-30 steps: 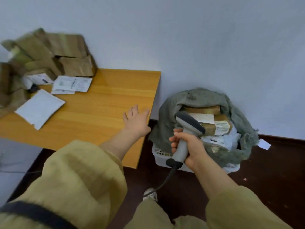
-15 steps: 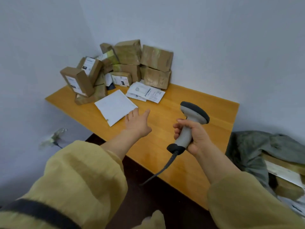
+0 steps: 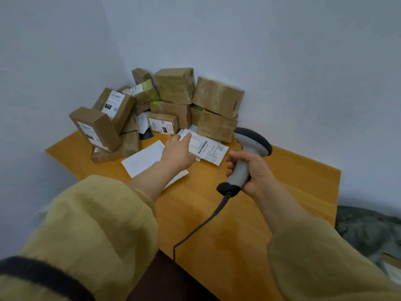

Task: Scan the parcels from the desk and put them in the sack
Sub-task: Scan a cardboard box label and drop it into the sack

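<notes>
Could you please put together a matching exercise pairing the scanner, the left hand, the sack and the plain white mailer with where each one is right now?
Things:
1. scanner
2. left hand
3. sack
4. plain white mailer

Places:
A. low at the right edge of the view, beside the desk
B. flat on the desk, partly hidden by the left forearm
C. held in the right hand, above the desk
D. stretched out over the printed flat parcel

Pairs: 1-C, 2-D, 3-A, 4-B.
</notes>
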`<control>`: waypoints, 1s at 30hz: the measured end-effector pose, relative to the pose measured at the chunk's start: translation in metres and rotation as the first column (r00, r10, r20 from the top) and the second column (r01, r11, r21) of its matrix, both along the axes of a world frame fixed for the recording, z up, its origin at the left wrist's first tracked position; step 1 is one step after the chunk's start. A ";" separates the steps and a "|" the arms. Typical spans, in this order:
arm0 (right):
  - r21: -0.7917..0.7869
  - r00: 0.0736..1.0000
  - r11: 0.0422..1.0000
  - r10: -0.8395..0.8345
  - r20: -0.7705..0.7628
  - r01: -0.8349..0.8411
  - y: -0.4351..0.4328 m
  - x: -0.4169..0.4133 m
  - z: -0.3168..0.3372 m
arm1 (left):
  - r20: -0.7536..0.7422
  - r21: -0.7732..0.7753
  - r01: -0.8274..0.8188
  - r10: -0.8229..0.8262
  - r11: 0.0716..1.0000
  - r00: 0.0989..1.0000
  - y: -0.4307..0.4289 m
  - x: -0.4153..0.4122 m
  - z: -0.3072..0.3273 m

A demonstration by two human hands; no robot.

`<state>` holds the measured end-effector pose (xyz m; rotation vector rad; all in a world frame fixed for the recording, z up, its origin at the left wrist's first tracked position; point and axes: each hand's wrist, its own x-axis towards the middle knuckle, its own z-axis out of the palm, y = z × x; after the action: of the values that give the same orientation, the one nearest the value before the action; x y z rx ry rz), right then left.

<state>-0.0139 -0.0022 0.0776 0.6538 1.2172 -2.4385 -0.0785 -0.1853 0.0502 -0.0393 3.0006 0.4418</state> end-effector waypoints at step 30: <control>0.135 0.963 0.953 -0.270 -0.021 0.270 0.006 -0.152 -0.020 | -0.231 -0.556 0.538 -0.740 0.633 0.632 0.087 -0.289 -0.005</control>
<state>-0.1660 0.0039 0.0577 0.9119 1.3858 -2.5890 -0.3677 -0.0986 0.0452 1.2653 3.1243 -0.3783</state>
